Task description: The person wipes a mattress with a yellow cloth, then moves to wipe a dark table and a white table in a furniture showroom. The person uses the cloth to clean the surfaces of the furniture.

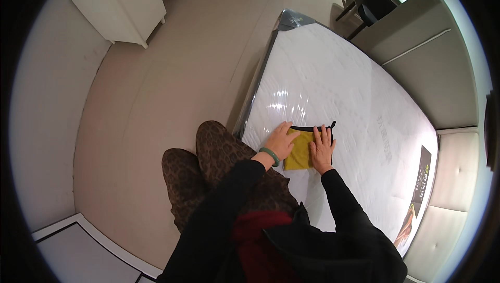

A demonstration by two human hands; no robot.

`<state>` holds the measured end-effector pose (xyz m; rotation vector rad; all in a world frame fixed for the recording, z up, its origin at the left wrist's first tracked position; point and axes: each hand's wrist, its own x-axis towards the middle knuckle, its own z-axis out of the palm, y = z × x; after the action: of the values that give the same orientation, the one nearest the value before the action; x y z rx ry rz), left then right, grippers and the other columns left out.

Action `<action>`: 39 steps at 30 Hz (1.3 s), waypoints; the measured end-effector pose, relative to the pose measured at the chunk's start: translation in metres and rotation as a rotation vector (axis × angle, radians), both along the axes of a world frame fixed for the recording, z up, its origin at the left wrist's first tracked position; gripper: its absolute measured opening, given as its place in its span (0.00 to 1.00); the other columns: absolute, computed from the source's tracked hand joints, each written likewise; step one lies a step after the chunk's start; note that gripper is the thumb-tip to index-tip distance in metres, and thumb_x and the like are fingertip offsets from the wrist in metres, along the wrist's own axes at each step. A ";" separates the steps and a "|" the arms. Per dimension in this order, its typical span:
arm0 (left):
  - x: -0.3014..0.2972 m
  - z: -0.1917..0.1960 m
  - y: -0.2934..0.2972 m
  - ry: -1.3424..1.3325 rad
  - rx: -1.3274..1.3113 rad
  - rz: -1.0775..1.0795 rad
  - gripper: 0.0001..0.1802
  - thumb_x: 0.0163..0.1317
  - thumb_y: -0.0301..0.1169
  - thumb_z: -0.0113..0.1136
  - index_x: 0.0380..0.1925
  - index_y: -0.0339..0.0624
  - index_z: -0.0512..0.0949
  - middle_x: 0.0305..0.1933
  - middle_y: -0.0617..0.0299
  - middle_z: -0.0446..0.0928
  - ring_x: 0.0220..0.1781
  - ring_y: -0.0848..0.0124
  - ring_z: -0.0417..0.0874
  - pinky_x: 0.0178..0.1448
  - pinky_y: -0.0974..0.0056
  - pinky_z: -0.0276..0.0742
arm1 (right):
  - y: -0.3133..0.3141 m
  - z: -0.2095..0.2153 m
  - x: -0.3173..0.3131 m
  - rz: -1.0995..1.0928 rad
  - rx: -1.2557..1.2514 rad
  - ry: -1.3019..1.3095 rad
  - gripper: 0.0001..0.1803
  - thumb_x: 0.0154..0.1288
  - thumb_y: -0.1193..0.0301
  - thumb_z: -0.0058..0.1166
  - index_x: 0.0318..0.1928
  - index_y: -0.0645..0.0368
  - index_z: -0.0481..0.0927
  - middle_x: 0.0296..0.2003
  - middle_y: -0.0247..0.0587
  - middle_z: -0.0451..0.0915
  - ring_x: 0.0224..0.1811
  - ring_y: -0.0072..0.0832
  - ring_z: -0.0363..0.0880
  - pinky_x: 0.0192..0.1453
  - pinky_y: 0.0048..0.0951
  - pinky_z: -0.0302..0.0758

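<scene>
A mustard-yellow cloth [299, 154] with black edging and a small black loop at its far right corner lies folded flat on a plastic-wrapped white mattress [333, 80]. My left hand [280, 142], with a green bangle at the wrist, rests on the cloth's left edge, fingers apart and slightly bent. Over the right side of the cloth my right hand [323, 148] lies flat, its fingers stretched out toward the black-edged far side. Neither hand grips the cloth. What lies under the palms is hidden.
A padded headboard [455, 179] runs along the right, with a grey-beige panel [416, 53] beyond. Dark chairs [370, 7] stand by a table at the far right. At the far left is a white cabinet [133, 7]. My patterned trouser legs [224, 152] are beside the mattress.
</scene>
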<state>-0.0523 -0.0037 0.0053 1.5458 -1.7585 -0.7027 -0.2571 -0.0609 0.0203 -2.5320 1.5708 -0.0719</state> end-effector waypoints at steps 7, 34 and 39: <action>0.006 -0.003 -0.003 -0.069 0.003 -0.018 0.23 0.58 0.27 0.57 0.56 0.41 0.74 0.67 0.48 0.63 0.70 0.46 0.61 0.73 0.52 0.60 | -0.011 -0.013 -0.004 -0.090 -0.057 -0.086 0.27 0.70 0.62 0.42 0.69 0.44 0.62 0.72 0.43 0.53 0.76 0.41 0.45 0.72 0.63 0.41; 0.016 -0.007 0.018 -0.038 0.043 -0.016 0.26 0.58 0.32 0.59 0.59 0.45 0.72 0.65 0.49 0.66 0.71 0.48 0.59 0.74 0.49 0.55 | -0.027 0.002 -0.012 -0.006 -0.144 -0.098 0.21 0.54 0.61 0.62 0.48 0.54 0.77 0.40 0.40 0.74 0.50 0.41 0.68 0.63 0.55 0.56; 0.013 -0.015 0.020 0.101 0.064 0.012 0.24 0.58 0.31 0.59 0.57 0.46 0.74 0.63 0.49 0.68 0.69 0.47 0.63 0.72 0.51 0.59 | -0.037 0.021 -0.015 0.057 0.003 -0.119 0.16 0.48 0.65 0.67 0.35 0.59 0.77 0.30 0.40 0.75 0.39 0.40 0.72 0.47 0.40 0.68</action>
<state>-0.0397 0.0163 -0.0100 1.5349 -1.6651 -0.8243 -0.2726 -0.0974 0.0409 -2.5176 1.4536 -0.2094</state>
